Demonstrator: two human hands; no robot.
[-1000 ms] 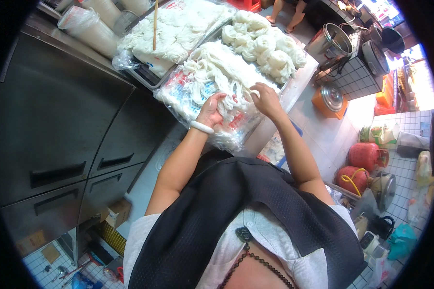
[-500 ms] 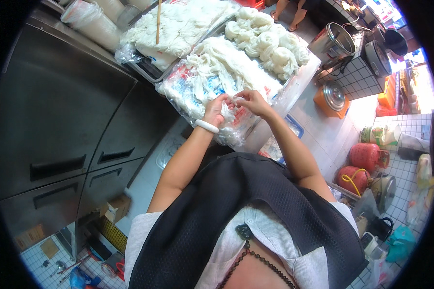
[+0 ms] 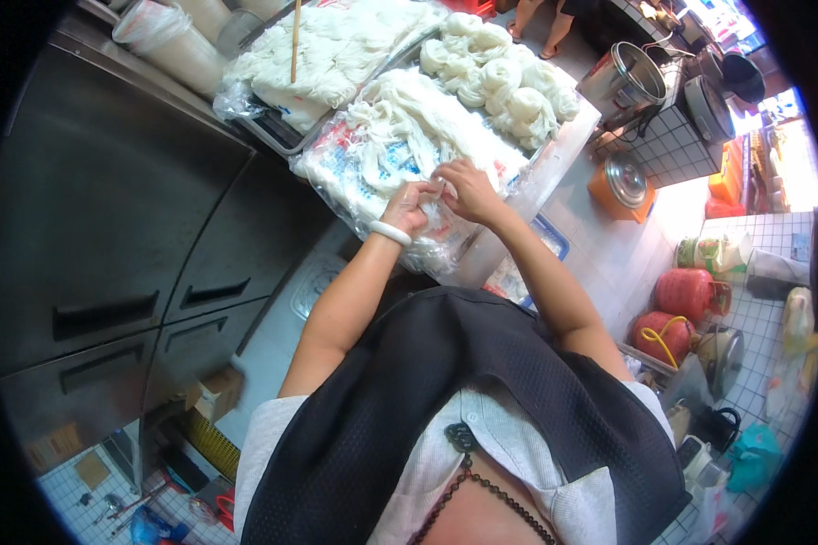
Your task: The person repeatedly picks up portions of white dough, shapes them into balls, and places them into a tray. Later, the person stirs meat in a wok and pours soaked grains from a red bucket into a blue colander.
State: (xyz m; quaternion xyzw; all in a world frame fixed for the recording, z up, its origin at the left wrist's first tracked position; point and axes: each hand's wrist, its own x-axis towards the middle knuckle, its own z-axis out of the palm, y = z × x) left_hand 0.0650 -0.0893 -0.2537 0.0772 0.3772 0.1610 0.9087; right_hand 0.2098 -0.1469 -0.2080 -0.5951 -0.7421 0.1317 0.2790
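Observation:
A pile of white noodles lies loose on a printed plastic sheet in front of me. At the pile's near edge my left hand, with a white bangle on its wrist, is closed on a few noodle strands. My right hand meets it from the right, fingers bent and pinched together at the same strands. The fingertips of both hands nearly touch, and the strands are partly hidden between them. Coiled noodle bundles sit in rows behind and to the right.
A tray of more noodles with a wooden stick across it stands at the far left. Steel cabinets flank me on the left. Rightward are a steel pot, an orange container and red gas cylinders. Another person's legs show at the back.
The white bunch hanging from my left hand is no longer plainly visible. My right hand has shifted slightly left and turned over more, closer to the left fingers.

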